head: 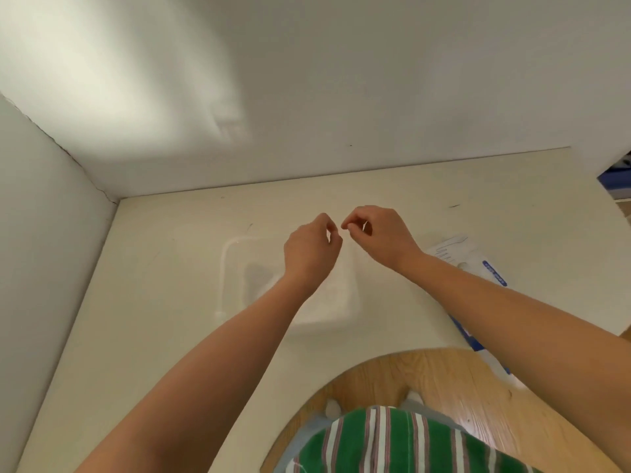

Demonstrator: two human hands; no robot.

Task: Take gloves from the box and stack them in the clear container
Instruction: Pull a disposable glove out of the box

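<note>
Head view. Left hand (312,252) and right hand (379,233) raised at frame centre, thumbs and forefingers pinched together, apparently on a thin glove (365,227); only a pale sliver visible. Clear container (223,278) directly beneath, centre. Box (491,271) at right, partly behind the forearm. Risk: film clinging or drifting on release, landing crumpled or outside the rim.

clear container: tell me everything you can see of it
The clear container is a see-through, plastic-looking tub, rectangular with rounded corners and a raised rim. It sits upright on the white table, left of the glove box and apart from it; no lid shows. The left hand and forearm cross it in view, hiding its middle; whether they touch it cannot be told. Its inside looks pale; contents unclear.
</note>
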